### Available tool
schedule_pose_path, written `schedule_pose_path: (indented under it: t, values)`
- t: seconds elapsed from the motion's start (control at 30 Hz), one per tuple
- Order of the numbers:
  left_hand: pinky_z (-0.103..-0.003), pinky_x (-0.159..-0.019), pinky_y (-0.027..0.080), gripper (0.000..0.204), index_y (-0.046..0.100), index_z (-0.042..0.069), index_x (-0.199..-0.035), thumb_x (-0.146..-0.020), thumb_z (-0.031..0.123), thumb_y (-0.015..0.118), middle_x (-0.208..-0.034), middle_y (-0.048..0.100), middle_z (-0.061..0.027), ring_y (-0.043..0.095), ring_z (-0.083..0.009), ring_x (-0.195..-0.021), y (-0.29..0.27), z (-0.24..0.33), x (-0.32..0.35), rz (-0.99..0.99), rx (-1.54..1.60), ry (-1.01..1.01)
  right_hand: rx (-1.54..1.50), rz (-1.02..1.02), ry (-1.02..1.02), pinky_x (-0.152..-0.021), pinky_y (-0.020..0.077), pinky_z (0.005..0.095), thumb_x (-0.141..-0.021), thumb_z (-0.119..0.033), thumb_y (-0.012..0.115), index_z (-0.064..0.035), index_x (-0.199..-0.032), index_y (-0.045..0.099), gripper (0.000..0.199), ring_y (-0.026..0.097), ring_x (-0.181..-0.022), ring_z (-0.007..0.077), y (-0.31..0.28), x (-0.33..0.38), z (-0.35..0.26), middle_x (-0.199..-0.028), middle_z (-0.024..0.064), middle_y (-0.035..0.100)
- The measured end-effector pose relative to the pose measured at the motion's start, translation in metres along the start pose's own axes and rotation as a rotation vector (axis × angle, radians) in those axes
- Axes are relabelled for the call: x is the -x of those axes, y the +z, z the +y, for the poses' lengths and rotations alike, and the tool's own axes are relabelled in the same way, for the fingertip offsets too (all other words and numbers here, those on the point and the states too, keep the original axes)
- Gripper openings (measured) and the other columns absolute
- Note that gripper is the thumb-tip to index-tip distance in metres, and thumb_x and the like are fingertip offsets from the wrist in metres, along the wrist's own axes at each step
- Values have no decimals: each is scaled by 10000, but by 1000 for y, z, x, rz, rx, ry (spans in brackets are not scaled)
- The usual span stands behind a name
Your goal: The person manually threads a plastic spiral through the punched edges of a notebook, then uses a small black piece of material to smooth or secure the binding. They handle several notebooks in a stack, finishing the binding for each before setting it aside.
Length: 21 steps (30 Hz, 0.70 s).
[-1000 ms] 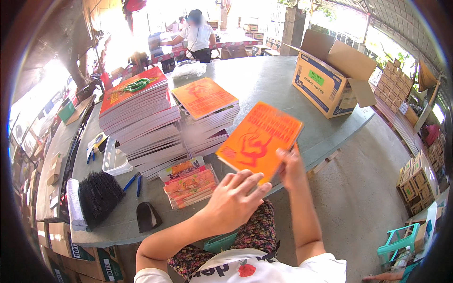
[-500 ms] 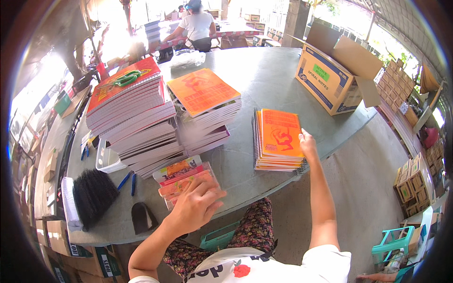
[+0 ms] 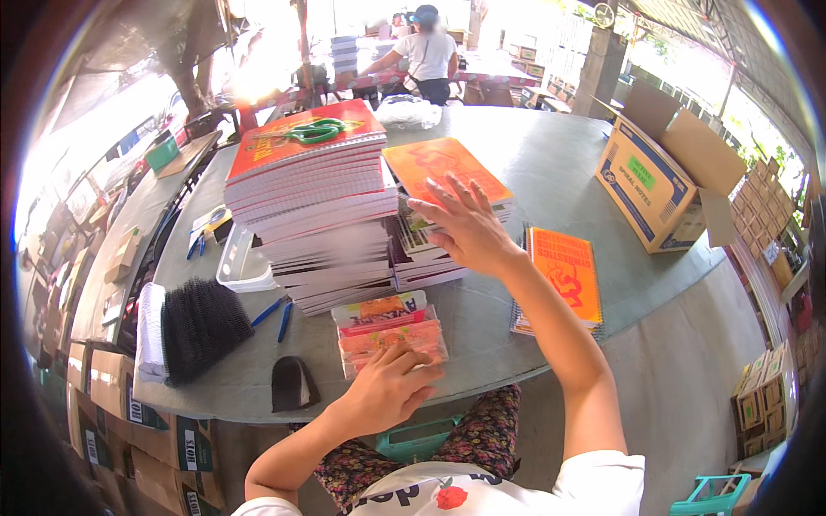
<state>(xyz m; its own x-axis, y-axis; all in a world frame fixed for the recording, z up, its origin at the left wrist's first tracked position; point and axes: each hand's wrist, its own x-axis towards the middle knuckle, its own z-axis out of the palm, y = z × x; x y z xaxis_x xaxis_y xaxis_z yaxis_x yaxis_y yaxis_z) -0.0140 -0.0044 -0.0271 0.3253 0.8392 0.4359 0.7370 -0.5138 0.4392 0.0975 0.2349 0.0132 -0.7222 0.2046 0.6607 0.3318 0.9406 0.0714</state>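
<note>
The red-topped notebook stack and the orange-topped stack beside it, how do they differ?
The red-topped stack is taller than the orange-topped stack. Scissors lie on the red-topped stack, while the right hand is over the orange-topped stack. Both stand on the table.

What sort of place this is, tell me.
Probably a notebook-binding or packing workshop: notebooks stand in tall stacks on the worktable, an open cardboard carton sits at its right side, and more cartons are piled beyond.

A co-worker (image 3: 428,58) stands at a far table (image 3: 496,76) while stacked cartons (image 3: 761,400) rise near a teal stool (image 3: 701,507).
</note>
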Motion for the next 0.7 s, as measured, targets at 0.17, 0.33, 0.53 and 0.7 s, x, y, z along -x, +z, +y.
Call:
schedule_pose_path:
  t: [0.17,0.33,0.53,0.7]
  values:
    - [-409,-864,437,290,621,77,-1011,-731,97,694,-1020,594,-88,540,-305,-983,-12,-8,19,-2,5,-76,-30,-126,41,-956,375,431,-784,-75,606,-191,-1113,568,351,477,-1132,258,-8,1,12,-1186,26,534]
    - [-417,-873,439,306,617,70,-1025,-732,103,699,-1032,591,-106,544,-321,-1002,-13,-8,11,24,1,-26,37,-52,-46,-834,460,418,-755,-54,608,-176,-1079,571,348,547,-975,269,-26,18,26,-1031,31,582]
    - [-390,-923,428,425,593,49,-1085,-694,103,750,-1127,575,-125,543,-304,-1053,-22,-5,-9,333,67,-166,-703,581,569,-802,484,309,-887,-217,609,-30,-1072,551,269,590,-876,143,-111,63,11,-959,51,609]
    - [-354,-888,461,551,562,44,-1163,-645,-3,745,-1150,578,-120,556,-240,-1049,-37,-21,-34,756,278,-331,-1291,658,397,-819,472,291,-854,-239,662,-40,-1081,538,326,572,-917,126,-110,74,-29,-987,48,601]
